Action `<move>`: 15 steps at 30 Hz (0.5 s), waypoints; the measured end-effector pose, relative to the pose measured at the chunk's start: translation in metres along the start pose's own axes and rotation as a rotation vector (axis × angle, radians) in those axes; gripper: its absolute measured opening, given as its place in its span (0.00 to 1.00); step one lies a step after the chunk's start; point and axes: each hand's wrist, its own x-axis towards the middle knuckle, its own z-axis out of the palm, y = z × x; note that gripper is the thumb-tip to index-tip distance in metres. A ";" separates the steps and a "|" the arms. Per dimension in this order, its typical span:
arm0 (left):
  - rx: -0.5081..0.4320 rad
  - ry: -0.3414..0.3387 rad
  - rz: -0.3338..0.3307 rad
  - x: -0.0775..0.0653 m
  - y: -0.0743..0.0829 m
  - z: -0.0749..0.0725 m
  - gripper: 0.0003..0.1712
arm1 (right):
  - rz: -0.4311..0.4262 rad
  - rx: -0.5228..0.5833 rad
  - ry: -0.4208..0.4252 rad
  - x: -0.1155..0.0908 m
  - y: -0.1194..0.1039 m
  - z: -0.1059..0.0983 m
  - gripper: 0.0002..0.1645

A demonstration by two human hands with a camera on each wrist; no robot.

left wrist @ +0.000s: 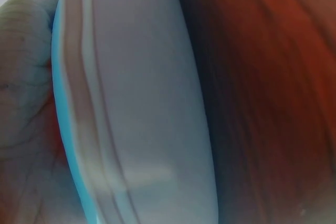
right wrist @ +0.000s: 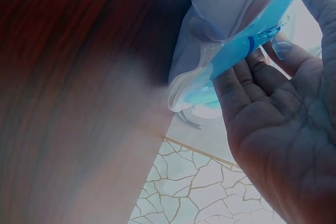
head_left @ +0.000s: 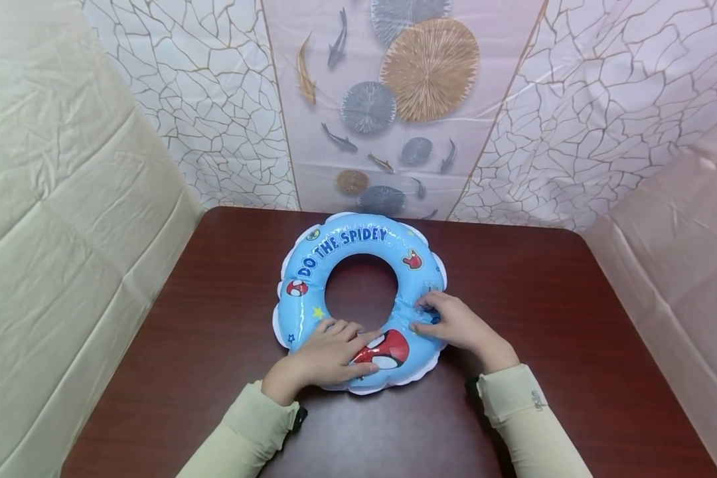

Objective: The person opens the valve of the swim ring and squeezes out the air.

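A light-blue inflated swim ring (head_left: pixel 303 315) with scalloped white edges lies on the table, printed "DO THE SPIDEY" and red masked faces. My left hand (head_left: pixel 325 352) rests on its near side, fingers spread over a red face. In the left wrist view the palm (left wrist: pixel 23 103) lies along the ring's pale side (left wrist: pixel 147 98). At the ring's right side, my right hand (head_left: pixel 460 325) has thumb and fingers curled around a small clear valve (right wrist: pixel 281 48). The fingers partly hide the valve, and the ring's surface puckers beside it.
The dark red-brown table (head_left: pixel 215 411) extends around the ring. Behind it hangs a patterned backdrop (head_left: pixel 227 133) with fish and round leaf shapes. Pale padded fabric walls (head_left: pixel 48 199) stand at left and right.
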 end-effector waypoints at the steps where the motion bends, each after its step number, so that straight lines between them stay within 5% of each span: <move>1: 0.002 -0.001 0.000 0.000 0.000 -0.001 0.42 | -0.002 -0.001 0.001 0.000 0.000 0.000 0.27; 15: -0.007 -0.028 -0.001 -0.003 0.006 -0.009 0.41 | 0.015 -0.015 -0.002 -0.001 0.001 0.002 0.28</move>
